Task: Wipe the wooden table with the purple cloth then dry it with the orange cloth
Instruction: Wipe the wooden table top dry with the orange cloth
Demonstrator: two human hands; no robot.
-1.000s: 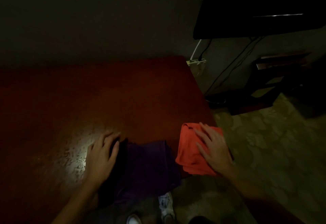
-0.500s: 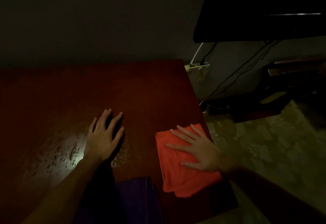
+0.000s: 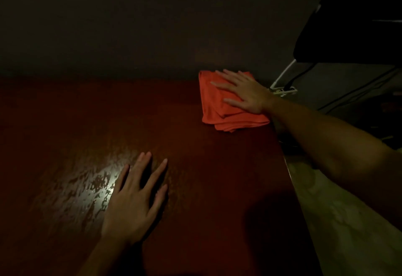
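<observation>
The dark red wooden surface (image 3: pixel 195 156) fills most of the dim view, its far edge against a dark wall (image 3: pixel 152 25). A glossy, streaked patch of reflected light lies on it at the near left. To the right, past the surface's edge, is a pale patterned floor (image 3: pixel 348 221), and above that a black screen (image 3: pixel 359 14) with cables (image 3: pixel 304 73) running down to a white power strip (image 3: pixel 283 90).

The right arm reaches across to the far right corner. There the orange cloth (image 3: pixel 226 110), folded in layers, lies flat on the surface close to the wall and the right edge. The right hand (image 3: pixel 245 93) rests palm down on top of it, fingers spread and straight, pressing rather than pinching.

The left hand (image 3: pixel 134 197) lies flat on the bare surface at the near middle, just right of the shiny patch, fingers spread wide and holding nothing, well apart from the cloth.
</observation>
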